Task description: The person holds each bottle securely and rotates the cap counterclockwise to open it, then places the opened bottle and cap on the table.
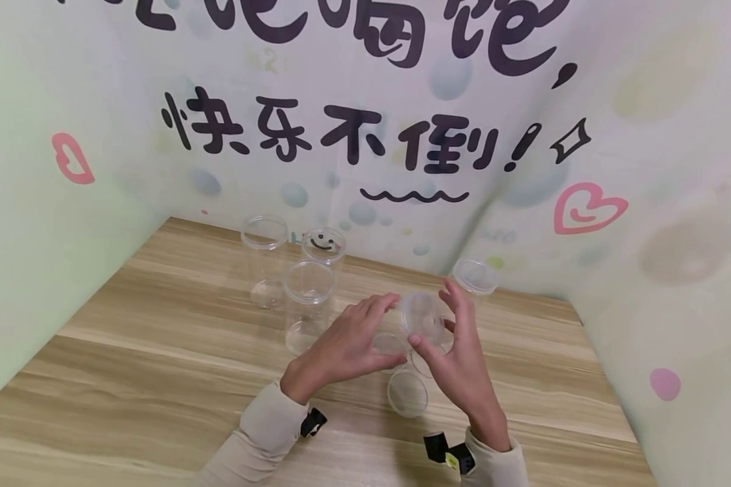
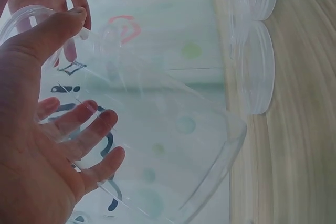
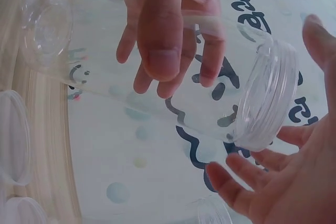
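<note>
A clear plastic jar (image 1: 425,318) is held tilted above the table, its ringed neck towards my right hand. My left hand (image 1: 348,341) grips the jar's body; in the left wrist view the thumb lies on one side of the jar (image 2: 173,114) and the fingers on the other. My right hand (image 1: 463,355) is around the neck end with spread fingers. In the right wrist view its thumb stands off the ringed neck (image 3: 268,95) while the fingertips are close to it; whether they touch, I cannot tell. Whether a lid sits on the neck is also unclear.
Clear jars (image 1: 264,264), (image 1: 309,311) stand left of my hands, with another jar (image 1: 324,245) behind. A round clear container (image 1: 476,277) stands at the back right. Clear lids, one nearest me (image 1: 408,392), lie on the wooden table (image 1: 176,379). Printed cloth walls (image 1: 341,81) enclose it.
</note>
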`<move>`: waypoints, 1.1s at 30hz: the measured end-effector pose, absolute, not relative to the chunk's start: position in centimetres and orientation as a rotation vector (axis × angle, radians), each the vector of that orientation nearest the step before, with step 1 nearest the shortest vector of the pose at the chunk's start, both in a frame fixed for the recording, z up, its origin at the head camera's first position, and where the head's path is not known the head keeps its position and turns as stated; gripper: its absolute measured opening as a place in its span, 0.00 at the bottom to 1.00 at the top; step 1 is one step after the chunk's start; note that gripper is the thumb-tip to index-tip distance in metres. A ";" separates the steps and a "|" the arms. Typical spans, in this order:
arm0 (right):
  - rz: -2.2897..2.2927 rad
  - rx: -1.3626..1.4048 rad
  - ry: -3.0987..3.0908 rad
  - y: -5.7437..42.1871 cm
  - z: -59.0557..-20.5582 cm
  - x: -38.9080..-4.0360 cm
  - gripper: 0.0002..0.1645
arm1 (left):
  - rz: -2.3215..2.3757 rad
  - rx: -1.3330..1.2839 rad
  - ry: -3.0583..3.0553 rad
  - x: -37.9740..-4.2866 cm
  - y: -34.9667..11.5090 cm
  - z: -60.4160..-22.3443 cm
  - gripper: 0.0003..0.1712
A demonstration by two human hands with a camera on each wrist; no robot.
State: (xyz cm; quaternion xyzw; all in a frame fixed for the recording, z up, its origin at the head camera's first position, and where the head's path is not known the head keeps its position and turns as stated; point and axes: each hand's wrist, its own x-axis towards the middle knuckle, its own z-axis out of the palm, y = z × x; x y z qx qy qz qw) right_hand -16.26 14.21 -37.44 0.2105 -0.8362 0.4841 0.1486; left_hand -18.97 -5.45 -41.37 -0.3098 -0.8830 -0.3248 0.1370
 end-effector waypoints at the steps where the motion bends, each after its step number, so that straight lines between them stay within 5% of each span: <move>1: 1.376 0.605 -2.395 14.2 -37.5 -16.3 0.49 | -0.925 -0.900 -2.553 -19.0 -5.4 -41.4 0.50; 12: 1.333 0.531 -2.405 14.0 -37.7 -16.4 0.53 | -0.831 -0.866 -2.490 -19.0 -5.1 -41.7 0.50; 22: 1.246 0.487 -2.504 13.7 -37.6 -16.2 0.42 | -0.789 -0.840 -2.470 -19.1 -5.1 -41.8 0.50; 33: 1.209 0.405 -2.564 13.6 -37.5 -16.3 0.43 | -0.793 -0.859 -2.476 -19.1 -5.2 -41.9 0.50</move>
